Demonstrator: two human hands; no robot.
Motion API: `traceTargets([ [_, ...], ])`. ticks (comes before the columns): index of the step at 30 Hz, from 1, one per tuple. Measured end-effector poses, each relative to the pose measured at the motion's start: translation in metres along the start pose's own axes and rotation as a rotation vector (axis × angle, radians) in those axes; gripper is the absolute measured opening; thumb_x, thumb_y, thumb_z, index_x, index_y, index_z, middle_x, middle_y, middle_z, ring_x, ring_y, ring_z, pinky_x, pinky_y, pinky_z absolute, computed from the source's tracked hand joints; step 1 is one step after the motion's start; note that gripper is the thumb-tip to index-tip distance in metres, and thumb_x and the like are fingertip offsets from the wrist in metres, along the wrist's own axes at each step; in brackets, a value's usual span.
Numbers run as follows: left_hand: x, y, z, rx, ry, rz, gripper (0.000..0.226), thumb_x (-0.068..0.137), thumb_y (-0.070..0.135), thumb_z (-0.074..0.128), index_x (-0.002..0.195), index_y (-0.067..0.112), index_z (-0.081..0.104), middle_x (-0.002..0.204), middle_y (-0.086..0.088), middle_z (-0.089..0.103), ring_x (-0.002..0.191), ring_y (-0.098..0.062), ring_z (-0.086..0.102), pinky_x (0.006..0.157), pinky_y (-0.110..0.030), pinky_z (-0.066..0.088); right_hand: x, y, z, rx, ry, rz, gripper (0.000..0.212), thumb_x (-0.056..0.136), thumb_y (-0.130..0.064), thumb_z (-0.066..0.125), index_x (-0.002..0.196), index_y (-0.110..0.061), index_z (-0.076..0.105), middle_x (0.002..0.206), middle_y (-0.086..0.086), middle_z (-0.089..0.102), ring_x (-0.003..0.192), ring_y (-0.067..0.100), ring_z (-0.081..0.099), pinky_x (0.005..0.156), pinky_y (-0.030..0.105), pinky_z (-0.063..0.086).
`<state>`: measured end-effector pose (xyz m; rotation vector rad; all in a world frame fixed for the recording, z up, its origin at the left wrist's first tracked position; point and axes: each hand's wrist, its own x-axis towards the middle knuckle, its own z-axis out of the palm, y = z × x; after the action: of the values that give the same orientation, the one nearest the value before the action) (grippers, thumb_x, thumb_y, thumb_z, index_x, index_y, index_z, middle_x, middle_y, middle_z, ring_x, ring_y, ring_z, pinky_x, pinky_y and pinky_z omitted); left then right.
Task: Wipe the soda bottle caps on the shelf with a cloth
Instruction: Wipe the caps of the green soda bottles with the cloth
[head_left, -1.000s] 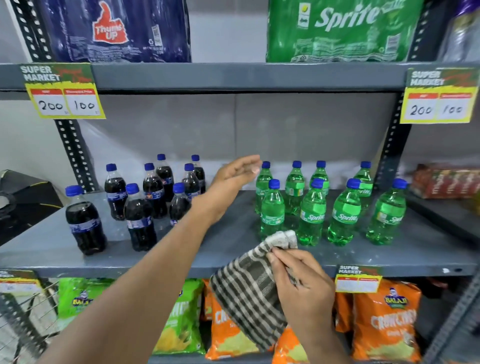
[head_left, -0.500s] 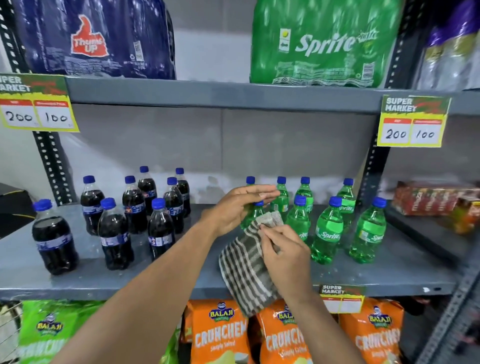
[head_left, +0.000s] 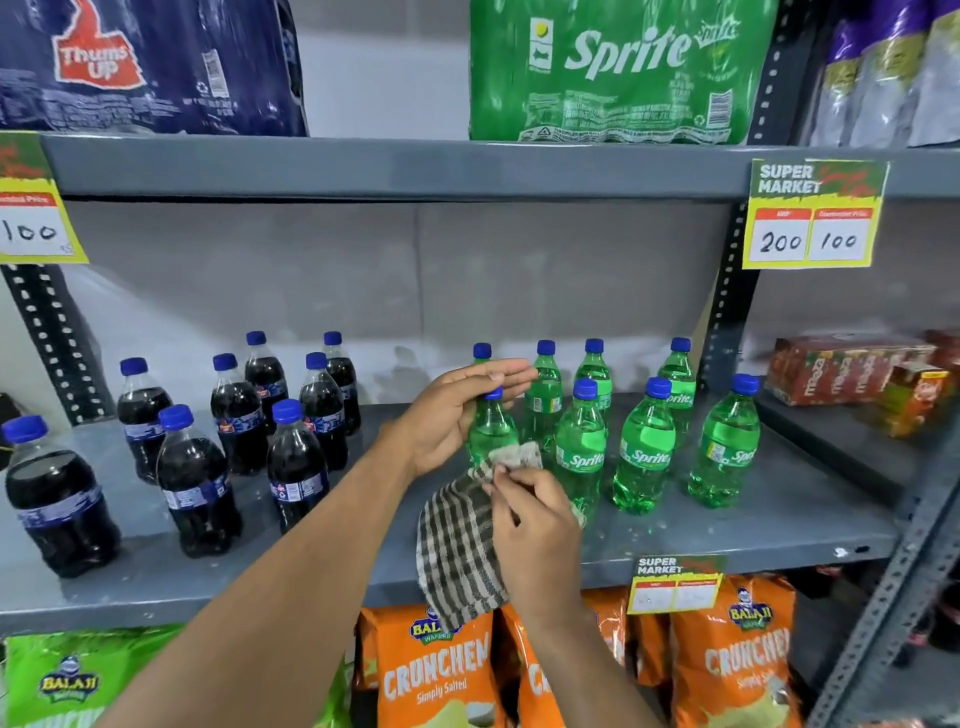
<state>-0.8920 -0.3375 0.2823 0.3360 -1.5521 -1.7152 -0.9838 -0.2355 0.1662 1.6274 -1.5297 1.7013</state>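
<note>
Several green Sprite bottles (head_left: 644, 452) with blue caps stand on the right half of the grey shelf (head_left: 727, 535). My left hand (head_left: 447, 415) is cupped against the neck of the front-left Sprite bottle (head_left: 491, 431). Its fingers lie straight just above and behind that bottle's blue cap (head_left: 492, 393), not wrapped around it. My right hand (head_left: 535, 525) pinches a brown-and-white checked cloth (head_left: 457, 545) just below and in front of that bottle. The cloth hangs down over the shelf's front edge and hides the bottle's base.
Several dark cola bottles (head_left: 197, 483) with blue caps stand on the shelf's left half. Shrink-wrapped soda packs (head_left: 618, 73) sit on the shelf above, with a price tag (head_left: 815, 218) on its edge. Orange snack bags (head_left: 441, 675) fill the shelf below. Red cartons (head_left: 841, 369) sit at right.
My left hand has come down from above the bottles onto the neck of the front-left Sprite bottle. My right hand has lifted the cloth closer to that bottle. The view has moved nearer.
</note>
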Motion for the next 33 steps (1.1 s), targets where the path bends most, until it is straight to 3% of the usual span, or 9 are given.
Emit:
traceTargets([
  [4,0.001,0.000,0.003,0.053,0.003,0.007,0.035,0.103,0.001,0.041,0.133,-0.002,0.060,0.136,-0.019,0.065,0.128,-0.026,0.061,0.108,-0.031,0.048,-0.017,0.008,0.002,-0.037,-0.072,0.054,0.023,0.077,0.000,0.083,0.100,-0.005,0.079,0.088,0.002,0.069,0.080,0.019,0.068,0.068,0.031,0.059],
  [11,0.002,0.006,0.004,0.140,-0.024,-0.015,0.035,0.103,0.001,0.039,0.124,0.002,0.067,0.128,-0.015,0.071,0.125,-0.024,0.064,0.111,-0.035,0.045,0.020,-0.012,-0.001,-0.010,0.046,0.000,0.023,0.083,-0.002,0.077,0.106,-0.001,0.076,0.092,0.003,0.068,0.084,0.018,0.065,0.075,0.026,0.056],
  [20,0.003,0.005,0.003,0.124,-0.040,-0.014,0.034,0.103,0.001,0.038,0.125,-0.002,0.064,0.126,-0.018,0.071,0.123,-0.024,0.065,0.105,-0.029,0.050,0.020,-0.009,0.002,-0.048,0.046,-0.002,0.020,0.084,-0.006,0.077,0.105,-0.004,0.077,0.087,0.001,0.065,0.080,0.018,0.062,0.068,0.029,0.056],
  [26,0.002,0.005,0.002,0.075,-0.054,-0.033,0.034,0.104,0.001,0.039,0.129,-0.005,0.061,0.131,-0.020,0.067,0.124,-0.024,0.065,0.103,-0.029,0.052,-0.015,0.005,0.004,-0.106,-0.058,0.007,0.019,0.081,-0.002,0.080,0.099,-0.005,0.078,0.085,0.001,0.065,0.080,0.018,0.061,0.070,0.018,0.047],
  [33,0.000,0.007,0.004,0.088,-0.052,-0.031,0.034,0.104,0.000,0.039,0.130,-0.006,0.060,0.129,-0.014,0.069,0.122,-0.021,0.066,0.100,-0.025,0.053,0.006,-0.007,0.003,-0.130,0.027,-0.096,0.018,0.085,0.001,0.076,0.102,-0.004,0.077,0.096,0.006,0.068,0.090,0.022,0.061,0.078,0.027,0.053],
])
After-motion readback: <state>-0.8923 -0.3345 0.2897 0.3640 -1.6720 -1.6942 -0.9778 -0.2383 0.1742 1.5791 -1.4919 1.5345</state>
